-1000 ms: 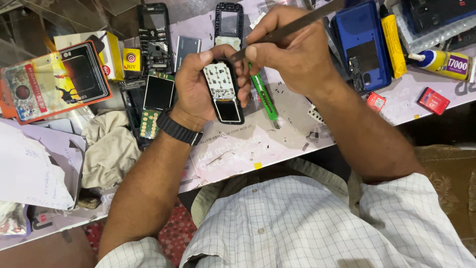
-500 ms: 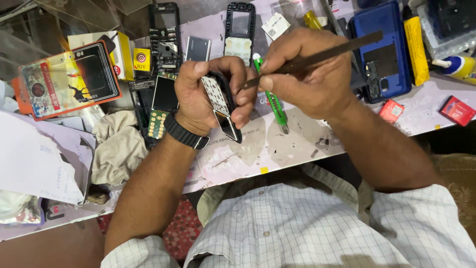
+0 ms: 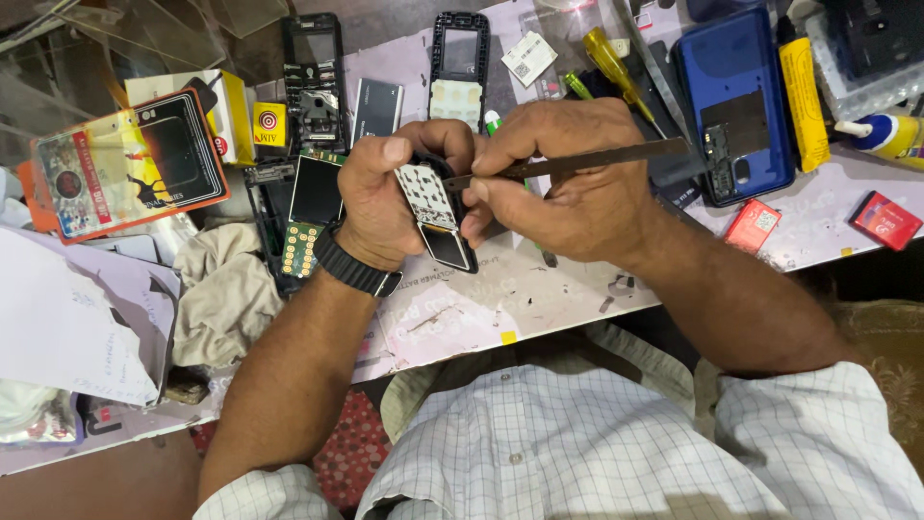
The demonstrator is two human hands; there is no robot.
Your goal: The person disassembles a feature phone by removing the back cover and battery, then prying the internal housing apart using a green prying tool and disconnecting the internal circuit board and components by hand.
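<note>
A blue phone back (image 3: 736, 96), a yellow-handled screwdriver (image 3: 608, 56), a black wristwatch (image 3: 354, 265), a white checked shirt (image 3: 597, 453).

Blk wristwatch (image 3: 353, 267), white checked shirt (image 3: 616, 453)

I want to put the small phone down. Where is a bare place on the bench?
The front edge of the bench, below the right hand and right of the grey cloth, is mostly bare. Crowded: the back, with phone frames, a blue phone and screwdrivers.
</note>
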